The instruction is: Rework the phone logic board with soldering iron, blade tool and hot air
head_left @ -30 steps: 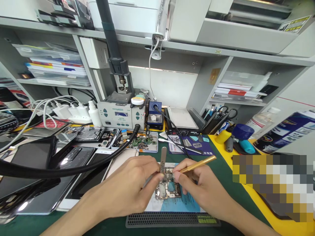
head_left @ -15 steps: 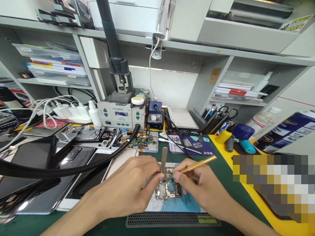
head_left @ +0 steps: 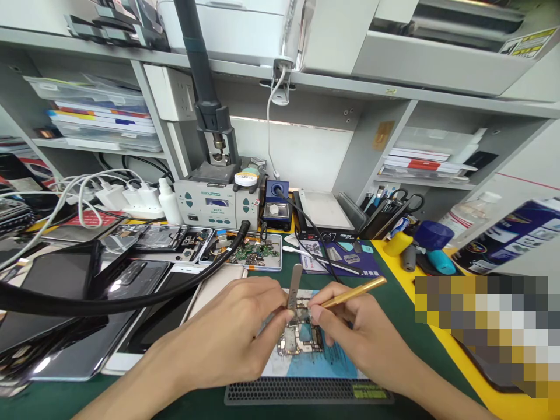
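My left hand point(head_left: 238, 329) is closed on a pair of grey metal tweezers point(head_left: 295, 283), pinched between thumb and fingers, with the upper end pointing up. In my right hand point(head_left: 350, 326) a gold pen-shaped tool point(head_left: 356, 291) is gripped like a pencil; its working tip is hidden by the fingers. Between both hands lies a phone circuit board point(head_left: 291, 339) with silvery shields and a bluish patch. It rests on a blue and white sheet point(head_left: 339, 361), and both hands are close against its upper part. Where the tweezers' points touch is hard to see.
A black hose point(head_left: 144, 303) arches over several phones point(head_left: 131, 312) on the left. Behind the board are a tray of small parts point(head_left: 258, 265) and a grey rework station point(head_left: 214, 204). A perforated dark strip point(head_left: 280, 394) lies in front; bottles and a pen holder point(head_left: 385, 213) stand right.
The tweezers' upper end has tipped slightly to the right. Both hands keep almost the same place and grip, and the board lies as before.
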Demonstrator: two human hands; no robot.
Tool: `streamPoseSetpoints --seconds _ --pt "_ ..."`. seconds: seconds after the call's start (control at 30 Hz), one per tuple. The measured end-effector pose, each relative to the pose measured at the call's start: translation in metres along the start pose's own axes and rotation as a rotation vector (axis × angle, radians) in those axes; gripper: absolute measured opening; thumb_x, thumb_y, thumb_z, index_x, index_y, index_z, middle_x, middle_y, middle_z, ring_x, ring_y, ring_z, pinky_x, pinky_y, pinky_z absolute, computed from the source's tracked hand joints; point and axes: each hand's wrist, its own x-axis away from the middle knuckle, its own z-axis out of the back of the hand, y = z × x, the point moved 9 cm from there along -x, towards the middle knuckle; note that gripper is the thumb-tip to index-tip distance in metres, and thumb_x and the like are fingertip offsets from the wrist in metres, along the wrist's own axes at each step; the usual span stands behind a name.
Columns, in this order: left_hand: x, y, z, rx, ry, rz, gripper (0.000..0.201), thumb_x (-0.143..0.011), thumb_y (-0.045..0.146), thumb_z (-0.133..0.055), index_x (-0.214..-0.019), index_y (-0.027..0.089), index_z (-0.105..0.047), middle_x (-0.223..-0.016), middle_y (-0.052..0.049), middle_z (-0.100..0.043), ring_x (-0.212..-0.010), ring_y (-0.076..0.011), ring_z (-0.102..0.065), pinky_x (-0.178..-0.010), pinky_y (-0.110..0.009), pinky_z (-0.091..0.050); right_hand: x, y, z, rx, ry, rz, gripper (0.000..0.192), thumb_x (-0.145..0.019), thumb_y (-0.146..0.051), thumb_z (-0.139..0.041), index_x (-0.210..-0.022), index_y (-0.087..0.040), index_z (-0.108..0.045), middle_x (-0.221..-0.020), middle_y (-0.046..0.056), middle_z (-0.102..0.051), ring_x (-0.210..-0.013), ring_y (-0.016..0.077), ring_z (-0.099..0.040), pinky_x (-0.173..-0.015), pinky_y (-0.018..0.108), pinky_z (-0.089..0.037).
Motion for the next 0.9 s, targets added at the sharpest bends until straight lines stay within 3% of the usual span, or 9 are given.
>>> streamPoseSetpoints --seconds 0.9 --pt "0.0021 0.0012 -0.0009 0.008 -0.005 -0.011 0.024 -0.106 0.023 -0.04 -0.083 0.02 -0.047 -0.08 -0.001 -0.052 -0.076 -0.0176 -0.048 -0.07 -0.033 -0.033 0.0009 0.0009 0.0004 0.005 0.009 -0.005 0.032 -0.099 -0.05 -0.056 -0.092 -0.02 -0.062 -0.059 -0.005 -0.051 -0.056 0.0146 -0.049 -0.054 0.027 -0.034"
